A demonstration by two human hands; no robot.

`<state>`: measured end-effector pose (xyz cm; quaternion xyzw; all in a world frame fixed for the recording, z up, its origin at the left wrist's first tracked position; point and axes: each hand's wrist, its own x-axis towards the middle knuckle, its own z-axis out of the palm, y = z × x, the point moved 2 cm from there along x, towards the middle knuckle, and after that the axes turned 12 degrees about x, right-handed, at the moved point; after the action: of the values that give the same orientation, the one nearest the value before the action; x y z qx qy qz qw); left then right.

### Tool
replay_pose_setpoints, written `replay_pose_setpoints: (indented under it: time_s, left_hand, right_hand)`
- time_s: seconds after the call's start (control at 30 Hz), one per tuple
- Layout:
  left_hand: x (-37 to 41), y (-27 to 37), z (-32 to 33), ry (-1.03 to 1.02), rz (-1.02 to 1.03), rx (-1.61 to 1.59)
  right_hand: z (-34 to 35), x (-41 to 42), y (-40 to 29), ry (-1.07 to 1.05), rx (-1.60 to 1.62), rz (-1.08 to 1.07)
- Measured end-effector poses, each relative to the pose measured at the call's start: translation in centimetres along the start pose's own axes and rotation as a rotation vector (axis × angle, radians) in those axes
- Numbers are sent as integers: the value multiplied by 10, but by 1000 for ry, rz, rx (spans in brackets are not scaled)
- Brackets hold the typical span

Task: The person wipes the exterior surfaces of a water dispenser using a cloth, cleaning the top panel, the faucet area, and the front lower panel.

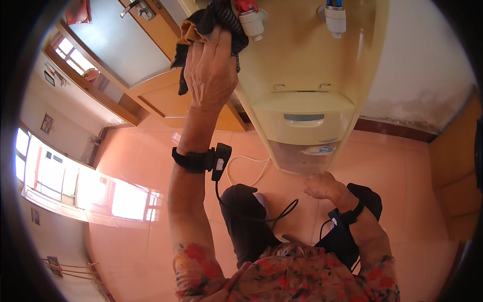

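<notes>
A cream water dispenser [302, 71] stands in front of me. It has a tap with a red lever [252, 23] and a tap with a blue lever [335, 20]. My left hand [211, 71] is stretched out to the dispenser's upper left edge, gripping a dark cloth [205, 22] with an orange-brown patch. The cloth is bunched under the fingers, close beside the red-lever tap. My right hand [324, 185] is by my right knee, below the dispenser's base, fingers curled in and no object visible in it.
Left of the dispenser is a wooden door [166, 98] with a frosted panel and a metal handle [132, 8]. A white cord [247, 157] loops on the tiled floor [132, 241]. Wooden furniture [456, 166] borders the right side. A black cable [281, 216] hangs from my left wrist strap.
</notes>
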<state>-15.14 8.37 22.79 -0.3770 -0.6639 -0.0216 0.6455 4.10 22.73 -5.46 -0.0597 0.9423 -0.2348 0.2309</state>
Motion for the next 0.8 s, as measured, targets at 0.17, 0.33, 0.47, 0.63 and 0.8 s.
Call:
replay_pose_setpoints:
  time_s: [0.17,0.33,0.47,0.63,0.8]
  left_hand:
    - [-58,31,-6,-221,-102,-113]
    - [-124,68,-11,-437,-149,-273]
    - [-116,72,-24,-391,-243,-407]
    - [-96,101,-28,-396,-684,-786]
    - [-35,127,-3,-200,-563,-797]
  right_hand:
    - [5,-4,6,31,-5,20]
    - [7,-7,14,18,1,32]
    - [8,-5,21,-3,-11,49]
    - [7,-1,16,28,-30,-37]
    - [13,12,14,44,-63,-95]
